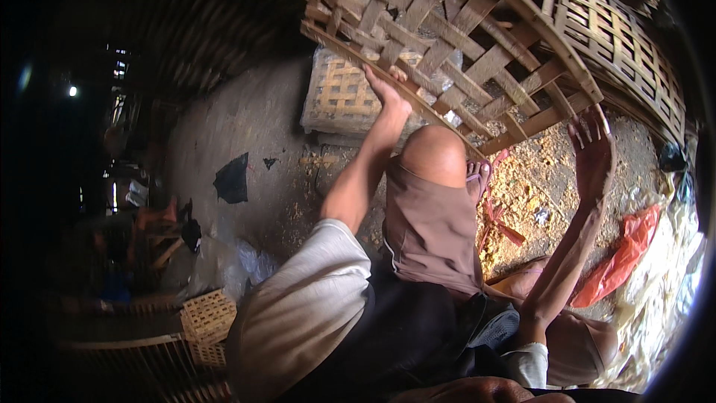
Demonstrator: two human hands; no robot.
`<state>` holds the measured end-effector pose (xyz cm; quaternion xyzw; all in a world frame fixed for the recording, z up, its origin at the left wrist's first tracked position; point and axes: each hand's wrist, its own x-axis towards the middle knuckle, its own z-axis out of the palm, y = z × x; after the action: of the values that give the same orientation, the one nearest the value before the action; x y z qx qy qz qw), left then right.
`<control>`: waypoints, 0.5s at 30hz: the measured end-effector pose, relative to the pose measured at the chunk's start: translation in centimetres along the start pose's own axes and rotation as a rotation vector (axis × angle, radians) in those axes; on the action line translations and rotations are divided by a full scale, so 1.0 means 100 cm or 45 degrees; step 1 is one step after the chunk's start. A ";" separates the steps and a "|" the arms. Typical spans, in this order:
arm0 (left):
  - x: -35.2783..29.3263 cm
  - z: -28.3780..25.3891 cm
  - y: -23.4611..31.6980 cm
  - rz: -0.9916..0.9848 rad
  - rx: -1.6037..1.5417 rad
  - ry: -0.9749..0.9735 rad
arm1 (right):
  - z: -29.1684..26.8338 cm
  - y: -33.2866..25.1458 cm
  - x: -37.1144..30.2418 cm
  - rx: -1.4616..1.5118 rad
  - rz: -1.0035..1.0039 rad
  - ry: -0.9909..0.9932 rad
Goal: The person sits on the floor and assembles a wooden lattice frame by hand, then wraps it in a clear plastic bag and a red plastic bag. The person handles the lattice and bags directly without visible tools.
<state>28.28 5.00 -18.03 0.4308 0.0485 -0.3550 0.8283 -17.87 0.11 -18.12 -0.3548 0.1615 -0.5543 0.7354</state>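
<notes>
A large woven bamboo tray [481, 30], with wide slats and a solid wooden rim, is held up tilted in front of me. My left hand [391, 89] is closed round its near rim. At the tray's right corner is my right hand [591, 151], its fingers stretched up against the edge and apart from one another. Behind the tray, near my left hand, a bundle with a bamboo lattice top [347, 88], apparently wrapped in clear plastic, lies on the ground. My bent knee [434, 155] is just below the tray's near rim.
Yellowish crumbs [533, 172] are scattered over the floor beside my foot, with red strips among them. To the right lie a red plastic bag [619, 257] and pale plastic sheeting [656, 306]. More woven racks [619, 45] stand at upper right. A black scrap [232, 179] lies left.
</notes>
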 end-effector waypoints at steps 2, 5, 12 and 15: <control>0.001 -0.034 -0.016 -0.010 -0.008 0.163 | 0.014 0.009 0.005 -0.110 0.069 0.129; 0.011 -0.099 -0.022 -0.051 0.042 0.395 | 0.042 0.029 0.016 -0.246 0.225 0.123; 0.025 -0.200 -0.018 -0.092 0.044 0.783 | 0.063 0.101 0.053 -0.293 0.546 0.201; 0.042 -0.225 0.001 -0.078 0.002 0.836 | 0.084 0.134 0.090 -0.279 0.613 0.132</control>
<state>36.53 19.50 -33.65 0.5211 0.3257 -0.2218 0.7571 -0.19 -3.58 -20.22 -0.3549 0.3376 -0.3602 0.7939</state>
